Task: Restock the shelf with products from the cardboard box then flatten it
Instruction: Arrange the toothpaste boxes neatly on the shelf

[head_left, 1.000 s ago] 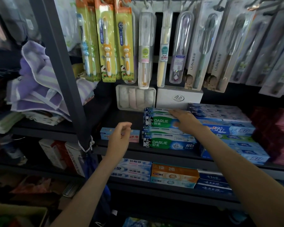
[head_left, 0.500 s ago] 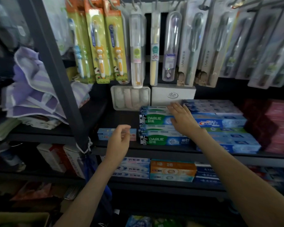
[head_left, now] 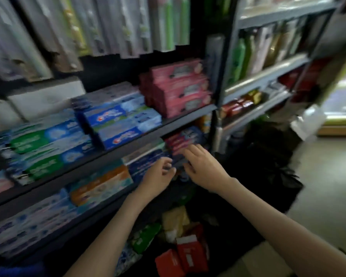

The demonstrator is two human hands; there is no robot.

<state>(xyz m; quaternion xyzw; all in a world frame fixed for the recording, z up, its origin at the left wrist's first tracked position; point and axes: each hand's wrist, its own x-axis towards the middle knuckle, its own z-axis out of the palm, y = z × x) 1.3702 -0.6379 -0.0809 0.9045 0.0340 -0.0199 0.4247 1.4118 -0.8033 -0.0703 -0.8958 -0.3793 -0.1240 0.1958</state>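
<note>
The frame is motion-blurred. My left hand (head_left: 160,174) and my right hand (head_left: 204,166) hover close together at the right end of the lower dark shelf (head_left: 100,208). They are in front of dark blue toothpaste boxes (head_left: 148,160) and pink-and-blue boxes (head_left: 184,138). My right hand's fingers are spread, with the tips by the pink-and-blue boxes. My left hand's fingers are loosely curled, and I see nothing in either hand. A pale tan surface (head_left: 256,260) at the bottom right may be cardboard; I cannot tell.
The upper shelf holds green, blue and pink toothpaste boxes (head_left: 178,88), with hanging toothbrush packs (head_left: 108,27) above. A grey rack of bottles (head_left: 268,50) stands to the right. Red packs (head_left: 186,254) and green packs lie low on the floor shelf. A dark bag (head_left: 268,162) sits beside open floor.
The view has swung right and down. Both hands left the upper shelf's green toothpaste boxes and came down to the right end of the lower shelf, closer together.
</note>
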